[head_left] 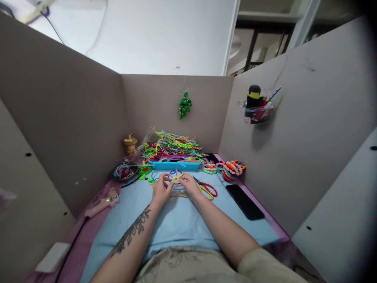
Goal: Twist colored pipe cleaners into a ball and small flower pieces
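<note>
Between my two hands is a small pipe-cleaner flower (176,180) with a yellow middle and purple and blue loops round it. My left hand (161,188) pinches its left side, thumb and fingers bent together. On the other side my right hand (189,184) grips its edge in the same way. Several loose pipe cleaners (178,195), orange and pale, lie on the blue cloth under and beside the hands. Scissors (208,190) with red and yellow handles rest just right of my right hand, their blades partly hidden by it.
A blue tray (176,165) heaped with coloured pipe cleaners (173,145) stands at the back. Left are a dark bowl (125,173) and a pink glue gun (103,204). To the right lie finished pipe-cleaner pieces (232,169) and a black phone (245,202). Grey panels enclose three sides.
</note>
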A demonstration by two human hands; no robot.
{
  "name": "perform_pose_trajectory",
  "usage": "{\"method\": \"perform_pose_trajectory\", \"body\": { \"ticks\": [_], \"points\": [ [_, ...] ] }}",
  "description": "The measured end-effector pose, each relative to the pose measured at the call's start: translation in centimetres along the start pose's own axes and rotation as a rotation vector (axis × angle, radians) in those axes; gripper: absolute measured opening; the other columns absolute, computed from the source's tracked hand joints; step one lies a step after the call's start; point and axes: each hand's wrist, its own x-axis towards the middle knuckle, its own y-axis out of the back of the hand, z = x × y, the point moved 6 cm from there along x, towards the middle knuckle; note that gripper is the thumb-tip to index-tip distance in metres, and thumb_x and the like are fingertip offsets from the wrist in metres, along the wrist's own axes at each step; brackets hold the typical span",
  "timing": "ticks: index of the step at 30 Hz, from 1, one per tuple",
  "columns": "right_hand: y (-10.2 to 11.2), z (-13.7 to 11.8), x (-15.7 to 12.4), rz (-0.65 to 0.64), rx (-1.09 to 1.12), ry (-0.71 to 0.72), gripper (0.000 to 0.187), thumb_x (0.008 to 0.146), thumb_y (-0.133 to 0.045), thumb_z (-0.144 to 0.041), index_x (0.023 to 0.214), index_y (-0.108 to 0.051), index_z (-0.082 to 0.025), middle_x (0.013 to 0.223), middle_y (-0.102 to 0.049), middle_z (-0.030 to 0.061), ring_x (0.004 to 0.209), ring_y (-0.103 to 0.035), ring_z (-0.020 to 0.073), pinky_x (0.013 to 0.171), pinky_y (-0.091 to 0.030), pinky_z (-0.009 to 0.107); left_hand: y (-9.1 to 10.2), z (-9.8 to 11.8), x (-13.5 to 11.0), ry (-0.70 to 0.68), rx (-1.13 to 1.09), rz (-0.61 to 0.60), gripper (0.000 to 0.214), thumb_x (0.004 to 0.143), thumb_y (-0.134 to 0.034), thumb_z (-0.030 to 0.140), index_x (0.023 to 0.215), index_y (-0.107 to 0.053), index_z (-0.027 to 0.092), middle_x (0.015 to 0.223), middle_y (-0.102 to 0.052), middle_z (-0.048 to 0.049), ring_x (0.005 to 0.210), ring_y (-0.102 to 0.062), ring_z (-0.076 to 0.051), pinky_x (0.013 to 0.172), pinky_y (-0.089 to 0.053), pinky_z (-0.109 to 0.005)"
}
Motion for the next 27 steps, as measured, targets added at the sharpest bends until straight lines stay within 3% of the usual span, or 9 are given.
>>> {"method": "perform_pose_trajectory", "body": {
  "ticks": [4,11,20,27],
  "points": [
    [-0.8,0.3,-0.3,-0.014,0.025,-0.01,0.016,0.071,-0.054,-0.031,0.067,-0.061,-0.017,0.098,-0.057,0.0055,0.097,-0.051,0.0184,0.089,-0.035,0.03,-1.0,-0.7,0.0,0.107,-0.251,-0.049,0.055,0.068,-0.06,0.032,0.115,-0.035,0.018,0.07,-0.059,0.0013,0.052,-0.053,-0.012,0.051,-0.04,-0.024],
    [0.3,-2.1,-1.0,0.162,-0.199,0.169,0.005,0.069,-0.059,-0.024,0.069,-0.061,-0.02,0.095,-0.055,0.005,0.098,-0.049,0.0192,0.09,-0.034,0.032,-1.0,-0.7,0.0,0.141,-0.366,-0.047,0.052,0.066,-0.062,0.031,0.109,-0.038,0.018,0.063,-0.055,0.0045,0.048,-0.051,-0.01,0.047,-0.035,-0.02],
    [0.0,-3.5,-1.7,0.157,-0.31,0.276,0.014,0.075,-0.053,-0.021,0.071,-0.066,-0.021,0.099,-0.056,0.0056,0.099,-0.046,0.0195,0.09,-0.034,0.034,-0.6,0.0,-0.2,0.08,-0.262,-0.037,0.045,0.067,-0.06,0.028,0.107,-0.041,0.018,0.065,-0.06,0.0029,0.046,-0.05,-0.009,0.047,-0.036,-0.021],
    [-0.3,-2.5,-1.2,0.028,-0.204,0.122,0.012,0.072,-0.056,-0.023,0.066,-0.066,-0.02,0.106,-0.056,0.0056,0.103,-0.047,0.0199,0.094,-0.032,0.034,-0.4,0.3,-0.3,0.016,-0.037,-0.054,0.038,0.071,-0.056,0.03,0.105,-0.042,0.019,0.068,-0.061,0.002,0.049,-0.052,-0.01,0.049,-0.036,-0.022]
  ]
}}
